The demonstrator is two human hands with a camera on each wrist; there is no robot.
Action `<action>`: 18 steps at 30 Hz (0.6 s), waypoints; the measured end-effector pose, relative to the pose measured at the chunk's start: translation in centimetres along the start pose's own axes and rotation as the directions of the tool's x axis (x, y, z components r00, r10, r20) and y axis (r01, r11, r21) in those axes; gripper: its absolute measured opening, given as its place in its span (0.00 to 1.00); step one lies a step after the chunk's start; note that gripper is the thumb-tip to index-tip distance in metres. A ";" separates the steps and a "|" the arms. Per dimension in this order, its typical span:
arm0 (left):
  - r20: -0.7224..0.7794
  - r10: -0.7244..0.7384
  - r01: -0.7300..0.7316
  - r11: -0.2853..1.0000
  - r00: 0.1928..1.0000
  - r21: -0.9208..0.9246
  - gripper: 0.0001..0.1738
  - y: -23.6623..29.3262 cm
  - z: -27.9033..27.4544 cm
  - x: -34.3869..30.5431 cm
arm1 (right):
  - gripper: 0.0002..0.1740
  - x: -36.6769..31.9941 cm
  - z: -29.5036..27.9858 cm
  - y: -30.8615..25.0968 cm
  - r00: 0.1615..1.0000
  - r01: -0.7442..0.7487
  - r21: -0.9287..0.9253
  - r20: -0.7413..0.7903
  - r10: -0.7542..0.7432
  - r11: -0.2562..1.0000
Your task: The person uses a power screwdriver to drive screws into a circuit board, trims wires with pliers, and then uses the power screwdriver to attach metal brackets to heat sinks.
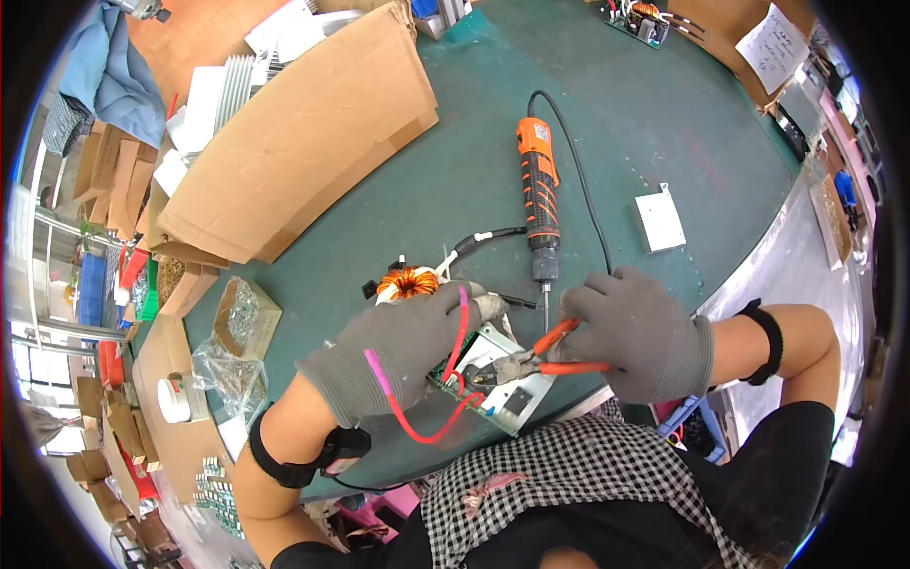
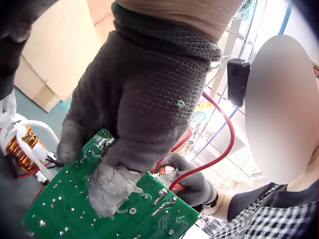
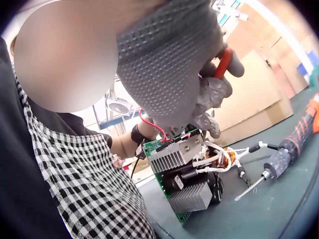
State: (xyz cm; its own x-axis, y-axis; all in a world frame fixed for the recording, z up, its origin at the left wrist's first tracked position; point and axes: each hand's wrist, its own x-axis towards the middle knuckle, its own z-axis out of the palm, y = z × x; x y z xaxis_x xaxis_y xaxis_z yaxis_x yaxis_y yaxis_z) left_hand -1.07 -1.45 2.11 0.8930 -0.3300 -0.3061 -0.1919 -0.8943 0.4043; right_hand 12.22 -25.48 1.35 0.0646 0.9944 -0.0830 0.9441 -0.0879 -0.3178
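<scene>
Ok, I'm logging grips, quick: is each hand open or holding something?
Left hand: closed, holding the circuit board.
Right hand: closed, holding the pliers.

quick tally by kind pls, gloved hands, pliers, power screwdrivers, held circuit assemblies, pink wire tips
Gloved hands, left hand and right hand: 2
Pliers: 1
Power screwdriver: 1
Held circuit assembly: 1
Pink wire tips: 2
Total: 7

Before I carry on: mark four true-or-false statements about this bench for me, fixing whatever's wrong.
1. The right hand holds the pliers. True.
2. The electric screwdriver is in the left hand. False: the screwdriver lies on the green table; the left hand grips the circuit board.
3. The pliers have orange-red handles. True.
4. The white piece lies left of the screwdriver. False: the white piece is on its right.
</scene>
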 end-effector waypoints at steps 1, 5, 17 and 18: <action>0.021 -0.004 0.005 1.000 1.000 -0.022 0.43 0.1 -0.3 0.1 | 0.16 -0.2 0.3 -0.3 1.000 -0.028 0.053 0.007 0.028 0.998; 0.036 0.014 -0.012 0.999 0.999 -0.041 0.41 0.8 -0.9 0.4 | 0.19 -1.2 -1.7 -0.1 0.895 0.109 0.084 -0.442 -0.061 0.990; 0.063 -0.065 0.066 0.998 0.996 -0.022 0.51 3.6 -1.8 -0.6 | 0.20 0.6 -5.4 6.3 0.955 -0.218 -0.379 -0.273 0.117 0.899; 0.016 -0.069 0.069 0.998 0.998 -0.013 0.49 3.4 -2.0 -1.1 | 0.22 0.7 -5.1 6.7 0.959 -0.232 -0.326 -0.237 0.158 0.917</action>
State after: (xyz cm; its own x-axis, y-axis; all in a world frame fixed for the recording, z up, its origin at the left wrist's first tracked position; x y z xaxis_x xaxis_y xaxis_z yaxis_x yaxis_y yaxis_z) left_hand -1.87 -3.55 5.54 0.8975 -0.2725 -0.3468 -0.1245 -0.9108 0.3936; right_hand 20.26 -25.10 3.93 0.2877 0.9531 0.0935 0.9557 -0.2920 0.0359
